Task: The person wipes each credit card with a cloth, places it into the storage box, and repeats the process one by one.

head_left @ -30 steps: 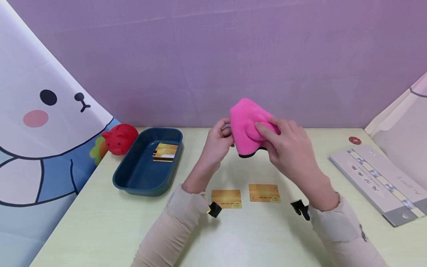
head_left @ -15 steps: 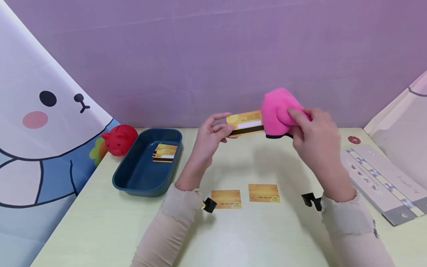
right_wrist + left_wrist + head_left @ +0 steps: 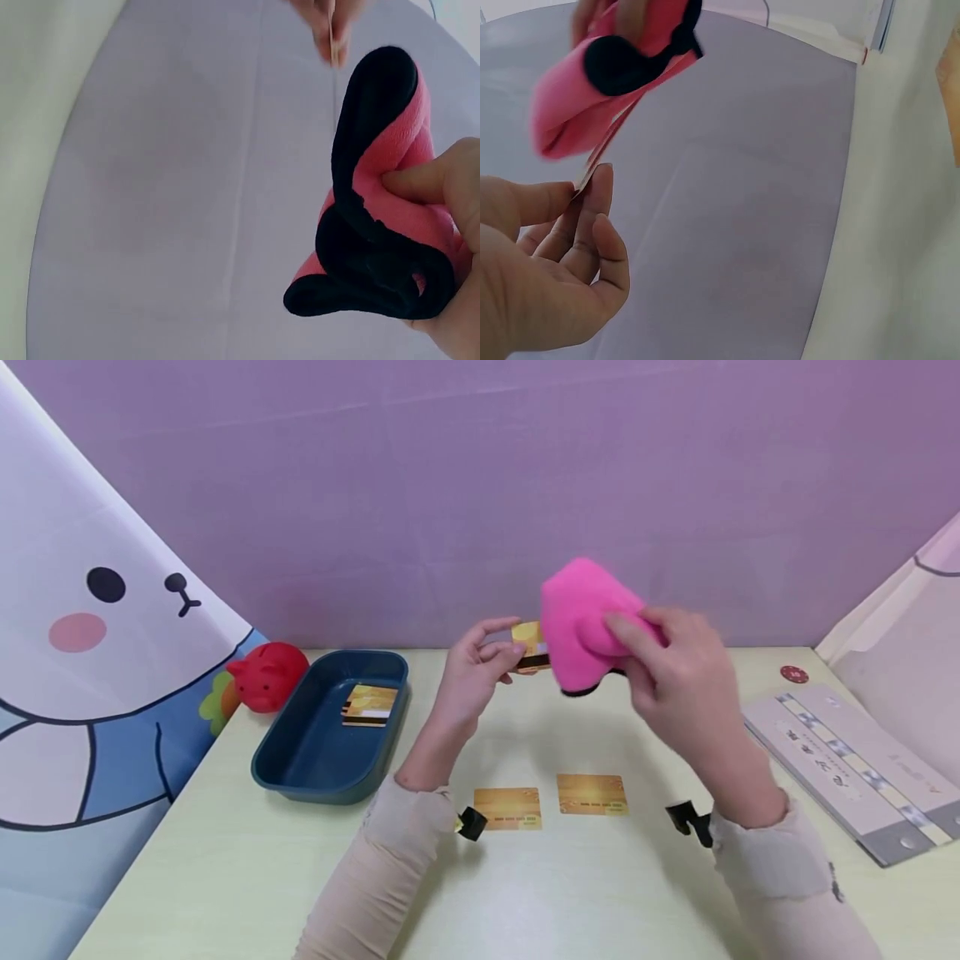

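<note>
My left hand (image 3: 465, 685) pinches a gold bank card (image 3: 528, 633) by its left end, with the card's dark stripe facing up. The right part of the card is hidden by a pink cloth (image 3: 573, 614) with black edging. My right hand (image 3: 686, 689) grips this bunched cloth, thumb pressed into its folds, above the table. Seen from the left wrist, the card (image 3: 604, 148) stands edge-on between thumb and fingers and runs up to the cloth. The right wrist view shows the folded black hem (image 3: 379, 82). Two more gold cards (image 3: 507, 810) (image 3: 591, 794) lie face up on the table.
At the left, a blue tray (image 3: 300, 752) holds a few gold cards (image 3: 370, 704). Beside it sits a red toy pig (image 3: 267, 677). A grey folder (image 3: 847, 760) and a red poker chip (image 3: 794, 674) lie at the right. A purple curtain (image 3: 480, 502) hangs behind the table.
The cloth first covered the card, then moved right and exposed most of it, and has now moved back left over its right part. The left hand shifted slightly left and kept its pinch.
</note>
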The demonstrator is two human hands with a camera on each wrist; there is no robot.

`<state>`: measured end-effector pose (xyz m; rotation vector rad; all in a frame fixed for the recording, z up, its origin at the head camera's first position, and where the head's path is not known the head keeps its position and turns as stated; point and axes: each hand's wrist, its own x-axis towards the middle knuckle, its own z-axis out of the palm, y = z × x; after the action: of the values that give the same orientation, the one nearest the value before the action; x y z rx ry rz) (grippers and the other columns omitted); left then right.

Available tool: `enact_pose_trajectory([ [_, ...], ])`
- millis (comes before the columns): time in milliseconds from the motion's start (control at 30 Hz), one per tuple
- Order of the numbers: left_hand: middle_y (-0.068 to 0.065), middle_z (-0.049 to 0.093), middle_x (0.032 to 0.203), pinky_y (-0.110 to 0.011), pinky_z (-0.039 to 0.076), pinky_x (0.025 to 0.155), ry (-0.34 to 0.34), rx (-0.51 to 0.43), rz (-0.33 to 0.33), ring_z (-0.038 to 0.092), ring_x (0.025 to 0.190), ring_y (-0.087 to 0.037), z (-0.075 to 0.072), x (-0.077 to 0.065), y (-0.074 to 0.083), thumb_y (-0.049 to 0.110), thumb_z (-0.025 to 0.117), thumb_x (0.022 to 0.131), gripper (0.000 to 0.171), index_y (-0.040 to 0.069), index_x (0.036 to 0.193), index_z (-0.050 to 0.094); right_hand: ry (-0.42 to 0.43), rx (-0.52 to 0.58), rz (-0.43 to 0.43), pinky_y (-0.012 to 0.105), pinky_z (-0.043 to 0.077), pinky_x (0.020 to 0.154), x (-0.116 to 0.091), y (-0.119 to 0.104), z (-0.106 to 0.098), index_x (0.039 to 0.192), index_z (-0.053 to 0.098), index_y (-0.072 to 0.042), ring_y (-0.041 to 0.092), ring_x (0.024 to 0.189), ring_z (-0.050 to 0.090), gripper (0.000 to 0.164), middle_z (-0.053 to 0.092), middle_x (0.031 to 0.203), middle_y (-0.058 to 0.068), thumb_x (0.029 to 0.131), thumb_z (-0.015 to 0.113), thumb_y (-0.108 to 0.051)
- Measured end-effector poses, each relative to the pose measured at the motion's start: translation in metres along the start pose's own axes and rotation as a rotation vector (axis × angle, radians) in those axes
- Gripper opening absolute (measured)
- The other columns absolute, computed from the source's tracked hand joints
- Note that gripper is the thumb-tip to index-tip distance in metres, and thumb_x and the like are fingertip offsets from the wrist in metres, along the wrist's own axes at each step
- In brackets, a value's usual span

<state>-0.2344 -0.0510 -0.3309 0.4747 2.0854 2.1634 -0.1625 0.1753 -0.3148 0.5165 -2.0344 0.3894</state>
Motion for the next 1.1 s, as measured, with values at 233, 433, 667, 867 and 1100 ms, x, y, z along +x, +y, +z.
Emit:
enact_pose_trajectory([
  [233, -0.007, 0.065, 0.105, -0.023, 0.046, 0.069, 0.030, 0.023, 0.018, 0.054, 0.083, -0.011, 0.010, -0.002, -0.005, -0.004, 0.052, 0.097, 0.040, 0.006, 0.135, 0.057, -0.066, -0.008, -0.121, 0.051, 0.047, 0.067, -0.005, -0.028, 0.017, 0.116, 0.074, -0.014, 0.043, 0.092, 0.061, 0.032, 0.066, 0.108, 0.023, 0.088, 0.067, 0.000],
  [433, -0.007, 0.064, 0.108, -0.024, 0.045, 0.069, 0.025, 0.015, -0.019, 0.053, 0.085, -0.012, 0.013, -0.003, -0.005, 0.000, 0.054, 0.099, 0.038, 0.008, 0.136, 0.056, -0.084, -0.003, -0.067, 0.051, 0.045, 0.067, -0.009, -0.032, 0.020, 0.116, 0.074, -0.017, 0.043, 0.101, 0.060, 0.039, 0.065, 0.113, 0.021, 0.083, 0.071, 0.003],
  [667, -0.009, 0.068, 0.094, -0.022, 0.043, 0.063, 0.014, 0.026, -0.032, 0.054, 0.073, -0.009, 0.011, 0.000, -0.003, -0.013, 0.045, 0.094, 0.049, 0.006, 0.138, 0.055, -0.110, -0.039, -0.042, 0.051, 0.046, 0.067, -0.010, -0.027, 0.020, 0.116, 0.074, -0.015, 0.044, 0.092, 0.060, 0.035, 0.065, 0.112, 0.023, 0.083, 0.073, -0.001],
  [867, -0.016, 0.074, 0.106, -0.027, 0.044, 0.070, -0.032, 0.097, -0.011, 0.063, 0.079, -0.011, 0.002, 0.000, 0.001, 0.001, 0.057, 0.098, 0.034, 0.007, 0.132, 0.059, -0.129, -0.073, -0.002, 0.053, 0.048, 0.067, -0.011, -0.020, 0.016, 0.114, 0.074, -0.013, 0.045, 0.087, 0.061, 0.034, 0.065, 0.108, 0.025, 0.083, 0.074, -0.002],
  [1100, -0.006, 0.073, 0.096, -0.027, 0.044, 0.071, -0.075, 0.110, 0.018, 0.057, 0.084, -0.015, -0.007, -0.002, 0.006, 0.012, 0.063, 0.099, 0.030, 0.013, 0.129, 0.062, -0.157, -0.085, 0.075, 0.054, 0.048, 0.066, -0.010, -0.010, 0.009, 0.115, 0.074, -0.013, 0.045, 0.086, 0.060, 0.033, 0.066, 0.106, 0.025, 0.084, 0.071, -0.001],
])
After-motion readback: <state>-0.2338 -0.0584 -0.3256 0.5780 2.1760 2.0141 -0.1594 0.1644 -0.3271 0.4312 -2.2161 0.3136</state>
